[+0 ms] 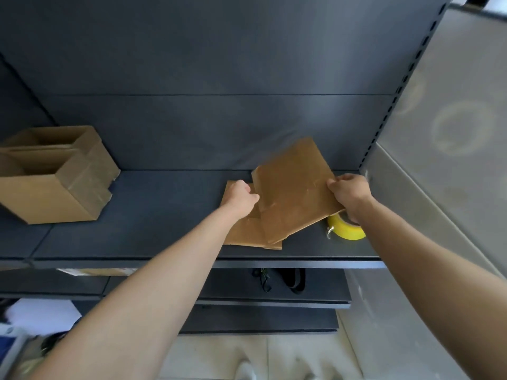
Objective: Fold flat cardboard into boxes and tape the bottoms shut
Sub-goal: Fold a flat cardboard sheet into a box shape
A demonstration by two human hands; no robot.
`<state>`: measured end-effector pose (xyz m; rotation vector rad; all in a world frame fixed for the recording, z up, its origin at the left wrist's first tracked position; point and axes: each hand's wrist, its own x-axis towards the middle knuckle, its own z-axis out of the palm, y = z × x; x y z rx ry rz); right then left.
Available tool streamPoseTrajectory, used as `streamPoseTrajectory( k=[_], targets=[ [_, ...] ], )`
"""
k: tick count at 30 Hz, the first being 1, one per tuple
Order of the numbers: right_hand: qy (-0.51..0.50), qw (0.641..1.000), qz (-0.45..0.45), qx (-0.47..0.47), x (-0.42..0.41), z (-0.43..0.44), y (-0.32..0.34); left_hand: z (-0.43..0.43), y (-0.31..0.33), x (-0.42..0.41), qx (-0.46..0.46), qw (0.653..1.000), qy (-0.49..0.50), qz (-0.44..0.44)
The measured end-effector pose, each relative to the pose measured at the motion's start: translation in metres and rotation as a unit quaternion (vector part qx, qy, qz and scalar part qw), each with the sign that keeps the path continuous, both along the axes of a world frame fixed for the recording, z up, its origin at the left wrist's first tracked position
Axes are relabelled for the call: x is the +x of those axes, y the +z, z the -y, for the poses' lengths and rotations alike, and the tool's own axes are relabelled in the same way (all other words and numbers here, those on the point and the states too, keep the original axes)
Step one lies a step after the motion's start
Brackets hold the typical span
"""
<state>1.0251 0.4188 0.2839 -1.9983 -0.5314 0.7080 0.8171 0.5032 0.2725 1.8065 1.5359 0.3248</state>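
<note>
Gripping one flat cardboard point(295, 187), two hands point(242, 197); two boxes point(52, 174).

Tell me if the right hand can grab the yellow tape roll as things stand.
Probably not yet: the right hand grips the flat cardboard, which overhangs the tape roll just beneath. Once freed, yes.

light: dim, even, soft shadows | glare: ring-shaped flares upper right | edges: wide-angle bowing | blur: slight
</note>
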Motion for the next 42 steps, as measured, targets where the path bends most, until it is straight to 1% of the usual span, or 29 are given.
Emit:
streamPoseTrajectory(
  k=[3, 5, 9, 12, 14, 19, 21, 24, 28, 30, 32, 34, 37, 39, 40, 42],
  targets=[
    [0.065, 0.994, 0.091, -0.006, 0.007, -0.001, 0.021, 0.011, 0.022, 0.022, -0.023, 0.997, -0.044, 0.066],
    [0.101, 0.983, 0.152, -0.009, 0.013, 0.000, 0.038, 0.020, 0.032, 0.031, -0.039, 0.995, -0.051, 0.080],
    [0.148, 0.952, 0.265, -0.029, 0.023, 0.005, 0.060, 0.033, 0.039, 0.044, -0.065, 0.994, -0.025, 0.090],
    [0.192, 0.931, 0.304, -0.061, 0.021, 0.007, 0.059, 0.040, 0.043, 0.053, -0.061, 0.992, -0.004, 0.111],
    [0.222, 0.923, 0.306, -0.076, 0.016, 0.007, 0.052, 0.042, 0.045, 0.056, -0.058, 0.991, -0.004, 0.120],
    [0.246, 0.932, 0.260, -0.063, 0.003, 0.004, 0.034, 0.037, 0.045, 0.047, -0.042, 0.992, 0.017, 0.120],
    [0.266, 0.928, 0.254, -0.056, -0.004, 0.001, 0.028, 0.033, 0.043, 0.037, -0.040, 0.991, 0.040, 0.118],
    [0.304, 0.912, 0.272, -0.044, -0.015, -0.009, 0.024, 0.024, 0.039, 0.023, -0.048, 0.989, 0.073, 0.121],
    [0.310, 0.898, 0.307, -0.054, -0.018, -0.021, 0.024, 0.011, 0.037, 0.011, -0.054, 0.980, 0.122, 0.150],
    [0.292, 0.897, 0.326, -0.064, -0.016, -0.024, 0.025, 0.006, 0.036, 0.006, -0.063, 0.977, 0.128, 0.156],
    [0.275, 0.898, 0.337, -0.067, -0.012, -0.025, 0.026, 0.002, 0.034, 0.000, -0.071, 0.979, 0.129, 0.144],
    [0.279, 0.897, 0.336, -0.067, -0.009, -0.027, 0.026, -0.001, 0.031, -0.005, -0.073, 0.979, 0.131, 0.135],
    [0.295, 0.885, 0.350, -0.088, -0.008, -0.032, 0.028, -0.005, 0.029, -0.004, -0.070, 0.975, 0.135, 0.165],
    [0.302, 0.889, 0.328, -0.102, -0.008, -0.034, 0.029, -0.009, 0.030, 0.001, -0.062, 0.970, 0.154, 0.178],
    [0.304, 0.899, 0.300, -0.101, -0.006, -0.035, 0.028, -0.011, 0.031, 0.003, -0.059, 0.970, 0.158, 0.178],
    [0.287, 0.931, 0.211, -0.082, -0.003, -0.036, 0.027, -0.014, 0.029, 0.006, -0.057, 0.969, 0.164, 0.179]
  ],
)
